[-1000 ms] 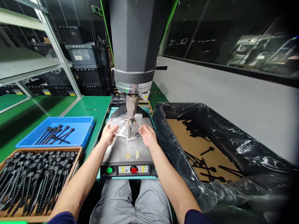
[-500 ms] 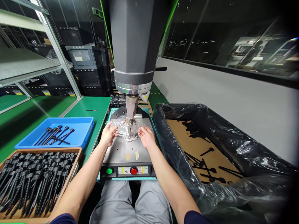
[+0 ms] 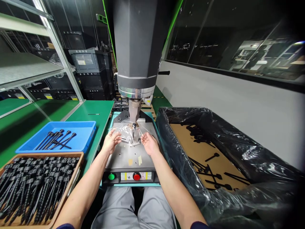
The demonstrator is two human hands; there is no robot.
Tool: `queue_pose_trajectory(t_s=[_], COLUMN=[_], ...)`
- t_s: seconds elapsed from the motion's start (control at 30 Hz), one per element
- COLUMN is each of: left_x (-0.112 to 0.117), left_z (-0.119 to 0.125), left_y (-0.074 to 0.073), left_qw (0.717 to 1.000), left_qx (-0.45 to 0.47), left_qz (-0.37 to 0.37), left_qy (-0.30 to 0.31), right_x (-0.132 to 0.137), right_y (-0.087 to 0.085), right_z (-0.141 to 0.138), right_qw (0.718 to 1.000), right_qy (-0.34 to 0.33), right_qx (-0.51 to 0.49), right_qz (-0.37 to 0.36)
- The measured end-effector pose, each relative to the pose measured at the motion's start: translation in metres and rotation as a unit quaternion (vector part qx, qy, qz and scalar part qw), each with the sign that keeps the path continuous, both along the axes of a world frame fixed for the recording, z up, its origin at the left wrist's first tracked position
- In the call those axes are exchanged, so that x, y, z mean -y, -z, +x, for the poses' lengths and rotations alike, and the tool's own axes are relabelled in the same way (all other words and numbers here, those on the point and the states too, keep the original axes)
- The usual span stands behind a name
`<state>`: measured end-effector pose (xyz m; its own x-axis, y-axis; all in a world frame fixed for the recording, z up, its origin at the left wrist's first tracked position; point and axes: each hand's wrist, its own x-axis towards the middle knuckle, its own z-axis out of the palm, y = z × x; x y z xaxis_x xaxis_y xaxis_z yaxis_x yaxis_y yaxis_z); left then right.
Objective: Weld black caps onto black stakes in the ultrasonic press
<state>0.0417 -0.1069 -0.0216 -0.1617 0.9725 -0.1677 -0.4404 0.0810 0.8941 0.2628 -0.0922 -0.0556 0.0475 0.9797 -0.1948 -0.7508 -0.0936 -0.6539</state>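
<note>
Between my two hands a thin clear plastic film (image 3: 125, 128) spreads over a small metal fixture on the machine's plate, glinting under the light. My left hand (image 3: 112, 140) has curled fingers at the film's left edge. At its right edge, my right hand (image 3: 150, 143) also has its fingertips bent around the film. A black cap-headed piece (image 3: 134, 126) stands upright in the middle of the fixture, directly below the metal press horn (image 3: 134, 109). The fixture is partly veiled by the film's reflections.
A blue tray (image 3: 78, 144) and a wooden tray (image 3: 81, 156) of black stick-like parts stand at left. At right is a box lined with black plastic (image 3: 176, 162), holding similar parts. Green (image 3: 111, 176) and red (image 3: 136, 176) buttons sit on the machine's front. Its grey head (image 3: 135, 41) hangs overhead.
The view has shifted slightly. Both hands keep their places beside the fixture, and the film between them now looks a little flatter and more spread.
</note>
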Motion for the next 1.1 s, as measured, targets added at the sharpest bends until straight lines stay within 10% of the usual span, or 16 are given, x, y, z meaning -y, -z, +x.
queue_pose_trajectory(t_s=[0.17, 0.3, 0.53, 0.77, 1.1], left_x=[0.014, 0.045, 0.128, 0.155, 0.158], left_z=[-0.011, -0.024, -0.051, -0.059, -0.063], left_y=[0.012, 0.028, 0.088, 0.135, 0.141], left_qw=[0.997, 0.978, 0.865, 0.888, 0.902], left_qx=[-0.062, -0.146, -0.471, -0.459, -0.429], left_qz=[-0.041, -0.018, 0.021, 0.010, 0.027], left_qy=[-0.028, -0.149, -0.170, -0.032, -0.043], right_x=[0.025, 0.056, 0.118, 0.148, 0.160], right_y=[0.020, 0.043, 0.088, 0.129, 0.138], right_z=[0.006, 0.029, 0.091, 0.114, 0.119], right_qw=[0.999, 0.965, 0.692, 0.685, 0.699], right_qy=[0.018, 0.113, 0.210, 0.081, 0.060], right_qx=[0.025, 0.234, 0.680, 0.716, 0.706], right_qz=[-0.028, 0.026, 0.118, 0.108, 0.099])
